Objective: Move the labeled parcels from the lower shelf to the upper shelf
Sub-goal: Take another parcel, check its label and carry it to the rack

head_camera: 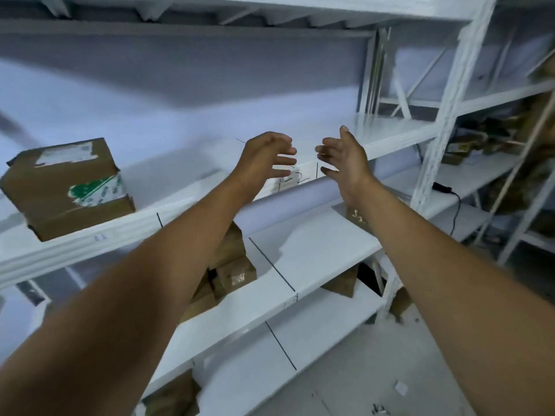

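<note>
Both arms reach up toward the upper shelf, and neither hand holds anything. The left hand is raised in front of the shelf's front edge with its fingers spread apart and slightly curled, pointing toward the other hand. The right hand faces it across a small gap, its fingers likewise apart and its thumb pointing upward. Behind the gap, black handwritten marks show on the white shelf edge; motion blur makes it hard to tell whether any fingertip touches that edge.

One brown parcel with a white label on top and green-printed tape on its side lies on the upper shelf, well to the left of the hands and partly overhanging the front edge. On the lower shelf, a cluster of brown parcels lies beneath the left forearm, partly hidden by it. Another small brown parcel sits on the same shelf just behind the right wrist. More brown boxes appear on a level below that
</note>
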Action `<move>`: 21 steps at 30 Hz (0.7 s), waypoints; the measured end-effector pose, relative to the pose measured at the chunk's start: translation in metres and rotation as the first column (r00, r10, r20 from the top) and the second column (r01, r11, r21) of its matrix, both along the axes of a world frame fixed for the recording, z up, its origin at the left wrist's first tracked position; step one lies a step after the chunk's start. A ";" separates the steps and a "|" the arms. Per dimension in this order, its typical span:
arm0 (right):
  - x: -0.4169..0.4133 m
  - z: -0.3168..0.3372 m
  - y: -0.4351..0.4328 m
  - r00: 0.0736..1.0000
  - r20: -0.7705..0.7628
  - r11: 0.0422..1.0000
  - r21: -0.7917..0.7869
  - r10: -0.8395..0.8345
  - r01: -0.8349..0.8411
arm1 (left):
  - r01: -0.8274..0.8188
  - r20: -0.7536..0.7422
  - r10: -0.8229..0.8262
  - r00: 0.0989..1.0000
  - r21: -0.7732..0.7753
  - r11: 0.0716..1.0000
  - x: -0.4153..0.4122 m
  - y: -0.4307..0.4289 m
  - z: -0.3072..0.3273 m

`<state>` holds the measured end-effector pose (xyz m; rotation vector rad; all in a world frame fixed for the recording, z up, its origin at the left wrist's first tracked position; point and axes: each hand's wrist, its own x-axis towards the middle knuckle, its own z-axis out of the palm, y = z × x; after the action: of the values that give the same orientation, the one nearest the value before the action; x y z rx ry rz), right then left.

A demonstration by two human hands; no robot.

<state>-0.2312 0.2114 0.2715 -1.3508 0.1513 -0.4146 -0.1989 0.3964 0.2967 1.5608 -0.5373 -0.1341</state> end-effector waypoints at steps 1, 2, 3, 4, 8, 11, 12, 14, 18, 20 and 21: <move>-0.005 -0.004 -0.009 1.000 -0.017 1.000 -0.005 -0.023 0.023 | 0.024 -0.013 -0.024 1.000 0.035 0.999 -0.001 -0.011 -0.006; -0.009 -0.007 -0.018 0.999 -0.033 0.999 -0.011 -0.043 0.043 | 0.048 -0.030 -0.046 0.999 0.067 0.997 -0.003 -0.022 -0.012; -0.013 -0.010 -0.027 0.997 -0.046 0.998 -0.018 -0.060 0.059 | 0.067 -0.042 -0.063 0.997 0.097 0.993 -0.004 -0.033 -0.018; -0.016 -0.013 -0.037 0.995 -0.059 0.997 -0.031 -0.078 0.077 | 0.083 -0.050 -0.077 0.996 0.130 0.988 -0.004 -0.044 -0.024; -0.026 -0.028 -0.079 0.981 -0.137 0.986 -0.114 -0.135 0.119 | 0.098 -0.056 -0.088 0.995 0.222 0.970 0.002 -0.086 -0.046; -0.032 -0.040 -0.118 0.965 -0.200 0.972 -0.193 -0.172 0.134 | 0.097 -0.074 -0.080 0.994 0.266 0.959 0.007 -0.121 -0.063; -0.033 -0.044 -0.133 0.957 -0.217 0.967 -0.208 -0.192 0.147 | 0.093 -0.081 -0.073 0.994 0.276 0.956 0.009 -0.134 -0.069; -0.030 -0.054 -0.166 0.941 -0.253 0.956 -0.244 -0.226 0.164 | 0.092 -0.096 -0.066 0.993 0.288 0.953 0.016 -0.161 -0.080; -0.025 -0.077 -0.219 0.918 -0.313 0.935 -0.327 -0.242 0.134 | 0.086 -0.117 -0.050 0.992 0.322 0.943 0.032 -0.210 -0.107; -0.018 -0.095 -0.243 0.911 -0.342 0.938 -0.325 -0.232 0.117 | 0.087 -0.134 -0.043 0.990 0.341 0.936 0.041 -0.234 -0.122; -0.011 -0.105 -0.257 0.901 -0.367 0.936 -0.338 -0.231 0.103 | 0.087 -0.147 -0.038 0.988 0.347 0.934 0.048 -0.248 -0.131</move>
<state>-0.2422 -0.0453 0.1669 -1.7341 0.5697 -0.3079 -0.1511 0.1484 0.1658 1.8684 -0.4709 -0.4037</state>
